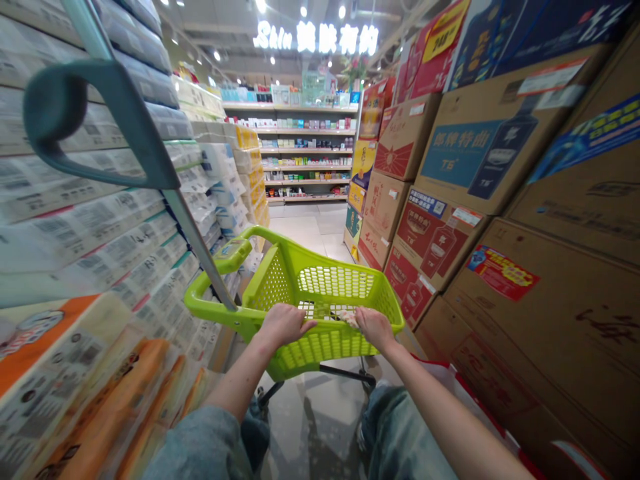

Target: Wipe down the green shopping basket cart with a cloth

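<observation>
A lime-green shopping cart (320,353) stands side-on before me, its basket walls pierced with holes. My left hand (286,325) is closed over the near rim, thumb pointing right along it. Farther right, my right hand (374,328) is closed at the same rim, with a crumpled whitish cloth or tissue (349,317) bunched at its fingers. Whether those fingers also grip the rim cannot be made out. A grey metal pole with a blue-grey loop handle (150,133) slants up from the cart's left end.
Wrapped paper packs (115,247) are stacked along the left, with orange packs (120,387) low in front. Cardboard cartons (480,133) are piled high on the right. Pale floor (313,233) leads between them to stocked shelves (305,150) under a lit sign (315,38).
</observation>
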{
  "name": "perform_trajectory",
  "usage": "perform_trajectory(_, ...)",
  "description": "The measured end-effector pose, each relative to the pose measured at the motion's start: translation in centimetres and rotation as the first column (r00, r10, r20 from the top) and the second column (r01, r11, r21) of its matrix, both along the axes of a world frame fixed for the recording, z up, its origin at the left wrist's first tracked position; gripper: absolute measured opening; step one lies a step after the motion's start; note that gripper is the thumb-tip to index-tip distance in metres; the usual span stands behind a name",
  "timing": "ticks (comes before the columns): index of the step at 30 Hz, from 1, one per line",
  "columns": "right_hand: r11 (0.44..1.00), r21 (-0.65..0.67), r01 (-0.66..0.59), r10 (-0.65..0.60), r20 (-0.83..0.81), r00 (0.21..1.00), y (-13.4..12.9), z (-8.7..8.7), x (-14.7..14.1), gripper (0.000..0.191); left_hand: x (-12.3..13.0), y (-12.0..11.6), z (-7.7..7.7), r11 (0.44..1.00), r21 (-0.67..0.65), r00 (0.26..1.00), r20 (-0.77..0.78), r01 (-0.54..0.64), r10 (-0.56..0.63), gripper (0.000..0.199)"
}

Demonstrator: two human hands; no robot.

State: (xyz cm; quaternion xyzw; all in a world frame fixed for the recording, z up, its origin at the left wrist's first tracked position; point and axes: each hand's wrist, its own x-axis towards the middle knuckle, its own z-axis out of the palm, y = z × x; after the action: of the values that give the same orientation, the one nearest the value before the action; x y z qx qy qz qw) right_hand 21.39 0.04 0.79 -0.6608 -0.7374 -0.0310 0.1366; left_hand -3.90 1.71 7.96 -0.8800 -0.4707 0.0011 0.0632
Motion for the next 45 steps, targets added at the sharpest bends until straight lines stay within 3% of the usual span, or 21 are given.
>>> perform_trajectory(7,1.000,-0.024,-0.008,0.009,0.006,1.000,0.7,-0.2,0.0,0.041,-1.7,0.4,0.7,1.000,0.018,1.000,-0.020,0.007,-0.007,0.044)
perform_trajectory(13,1.000,-0.010,0.024,-0.024,-0.005,1.000,1.4,-0.1,-0.1,0.039,-5.4,1.4,2.0,0.986,0.014,0.981,-0.098,-0.169,0.169,0.050)
perform_trajectory(18,0.984,0.081,0.161,-0.158,-0.042,0.987,1.7,0.0,-2.3,0.039,-5.9,1.7,2.1,0.994,0.023,0.991,-0.076,-0.112,0.113,0.049)
perform_trajectory(20,0.976,0.140,0.164,-0.156,-0.065,0.986,1.6,0.0,-4.0,0.038,-5.7,1.8,2.0,0.992,0.033,0.990,-0.069,-0.119,0.121,0.050)
perform_trajectory(26,0.963,0.267,-0.035,0.072,-0.130,0.989,0.7,0.2,-8.7,0.029,-5.6,1.6,1.9,0.988,0.065,0.989,-0.048,-0.140,0.143,0.048)
perform_trajectory(29,0.931,0.292,-0.218,0.254,-0.090,0.963,0.5,0.0,-8.3,0.023,-5.7,1.5,1.9,0.989,0.076,0.990,-0.064,-0.124,0.129,0.049)
perform_trajectory(32,0.906,0.268,-0.329,0.351,-0.036,0.936,0.6,-0.3,-6.9,0.019,-5.6,1.4,2.0,0.991,0.078,0.990,-0.074,-0.113,0.119,0.051)
perform_trajectory(36,0.913,0.275,-0.301,0.306,0.024,0.952,0.9,-0.5,-6.5,0.015,-5.2,1.0,2.1,0.991,0.073,0.990,-0.076,-0.110,0.116,0.050)
perform_trajectory(39,0.919,0.291,-0.266,0.261,0.056,0.964,1.2,-0.4,-7.9,0.013,-4.9,0.8,2.2,0.992,0.069,0.991,-0.081,-0.104,0.109,0.049)
perform_trajectory(45,0.903,0.298,-0.309,0.299,0.080,0.951,2.0,0.2,-10.5,0.013,-4.6,0.9,2.3,0.992,0.064,0.990,-0.080,-0.111,0.116,0.048)
